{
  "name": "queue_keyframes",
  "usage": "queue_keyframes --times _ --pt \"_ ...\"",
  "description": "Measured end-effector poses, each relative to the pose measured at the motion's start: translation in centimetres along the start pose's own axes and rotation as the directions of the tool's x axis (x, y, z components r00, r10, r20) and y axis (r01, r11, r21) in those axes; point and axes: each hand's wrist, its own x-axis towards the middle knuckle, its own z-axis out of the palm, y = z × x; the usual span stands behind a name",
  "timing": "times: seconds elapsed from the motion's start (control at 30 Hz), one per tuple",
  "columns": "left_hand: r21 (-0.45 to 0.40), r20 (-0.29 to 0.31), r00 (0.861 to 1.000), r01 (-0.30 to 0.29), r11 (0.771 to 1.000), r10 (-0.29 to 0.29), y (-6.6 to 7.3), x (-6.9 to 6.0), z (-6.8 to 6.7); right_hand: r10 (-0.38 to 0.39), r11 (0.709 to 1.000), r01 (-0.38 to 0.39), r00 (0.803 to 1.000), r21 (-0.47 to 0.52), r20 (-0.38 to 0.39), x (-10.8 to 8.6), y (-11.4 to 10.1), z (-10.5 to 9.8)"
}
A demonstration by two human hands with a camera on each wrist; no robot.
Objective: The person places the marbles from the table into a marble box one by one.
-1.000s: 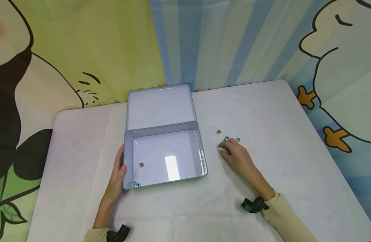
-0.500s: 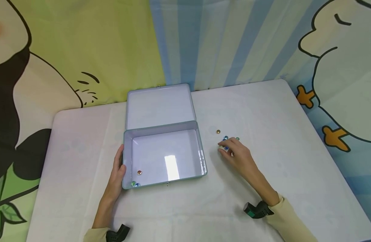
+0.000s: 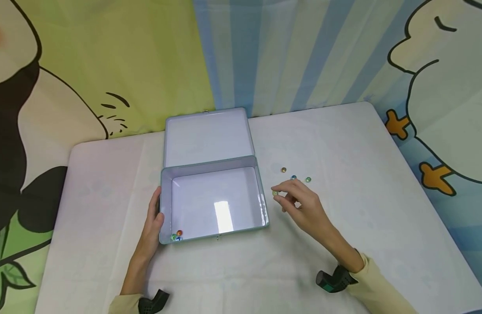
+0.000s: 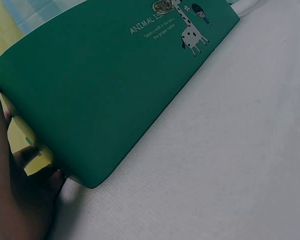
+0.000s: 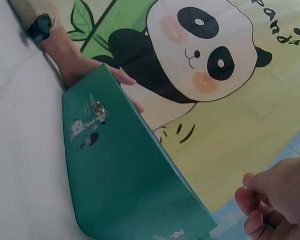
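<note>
The open metal box (image 3: 215, 237) is white inside and green outside in both wrist views. My left hand (image 3: 149, 229) grips its left wall, thumb at the rim, fingers outside. Inside, at the near left corner, lie an orange marble (image 3: 179, 233), a green marble (image 3: 173, 237) and a blue one (image 3: 179, 238). Right of the box, my right hand (image 3: 305, 209) pinches a pale green marble (image 3: 275, 193) between thumb and index finger, above the table. Behind that hand lie a brown marble (image 3: 284, 169), a blue marble (image 3: 293, 177) and another green marble (image 3: 308, 179).
The box's lid (image 3: 209, 137) lies folded back behind it. A white cloth covers the table (image 3: 362, 174). Printed fabric (image 3: 146, 56) with cartoon animals hangs behind and beside the table. Each wrist wears a black device.
My right hand has lifted a pale green marble and moved left toward the box. Inside the box, the orange marble has rolled toward the near left corner. My left hand stays on the wall.
</note>
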Motion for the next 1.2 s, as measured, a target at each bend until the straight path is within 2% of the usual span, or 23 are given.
queue_keyframes --times 0.23,0.37,0.47,0.67,0.83,0.93,1.07,1.2 --pt "0.002 -0.005 1.0 0.003 1.0 -0.003 0.0 0.0 -0.1 0.009 0.988 -0.018 0.998 0.151 0.055 1.2 -0.2 1.3" --pt "0.003 -0.008 1.0 0.002 1.0 -0.002 0.0 -0.1 -0.2 0.031 0.969 -0.063 0.99 0.239 0.135 2.5 -0.8 2.1" --pt "0.005 -0.011 1.0 0.002 1.0 -0.002 0.1 -0.1 -0.2 0.076 0.954 -0.134 0.974 0.267 0.215 3.5 -1.2 2.9" --pt "-0.002 0.004 1.0 -0.003 1.0 0.003 0.1 0.0 -0.1 0.178 0.928 -0.276 0.918 0.249 0.354 5.8 -0.8 4.6" --pt "0.013 0.006 1.0 0.005 1.0 -0.005 0.1 0.2 0.0 0.235 0.898 -0.373 0.854 0.232 0.464 7.8 -0.7 5.3" --pt "0.014 0.002 1.0 0.006 1.0 -0.006 0.1 0.2 -0.1 0.233 0.886 -0.402 0.819 0.234 0.524 9.1 -0.9 5.7" --pt "0.012 0.0 1.0 0.007 1.0 -0.007 0.2 0.2 -0.1 0.219 0.879 -0.417 0.784 0.232 0.58 10.6 -1.0 6.7" --pt "0.012 -0.003 1.0 0.011 1.0 -0.011 0.2 0.1 0.0 0.196 0.891 -0.408 0.741 0.2 0.642 11.8 -0.7 8.2"
